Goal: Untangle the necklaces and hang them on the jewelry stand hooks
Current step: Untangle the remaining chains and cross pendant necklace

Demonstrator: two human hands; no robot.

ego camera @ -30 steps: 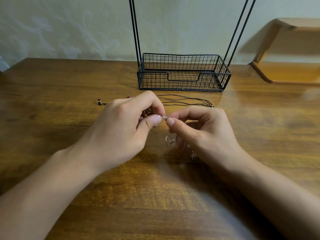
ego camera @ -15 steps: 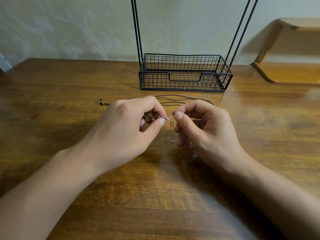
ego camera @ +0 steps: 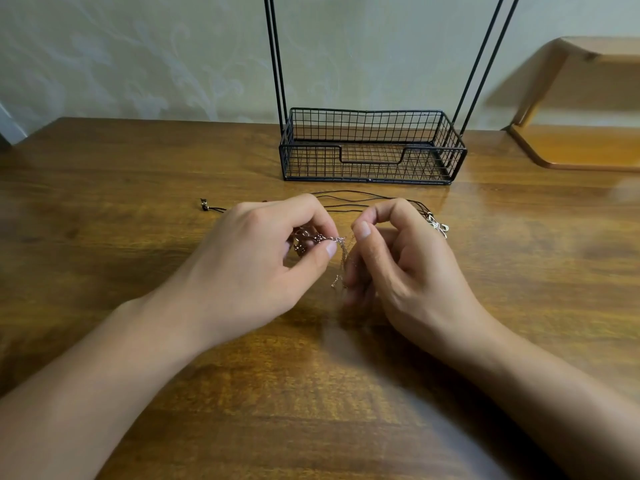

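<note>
Pinching fine chain [ego camera: 341,251] in left hand [ego camera: 263,261], right hand [ego camera: 398,268] gripping it, hanging vertically

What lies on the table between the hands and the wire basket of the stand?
In the head view, thin black cords lie on the table between the hands and the wire basket.

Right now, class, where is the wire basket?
In the head view the wire basket sits on the table at centre-right, against the wall, just beyond the black cords and both hands.

Wooden table [ego camera: 138,341] with black wire jewelry stand [ego camera: 370,161], dark cord necklaces [ego camera: 346,195], wooden riser [ego camera: 581,150].
</note>
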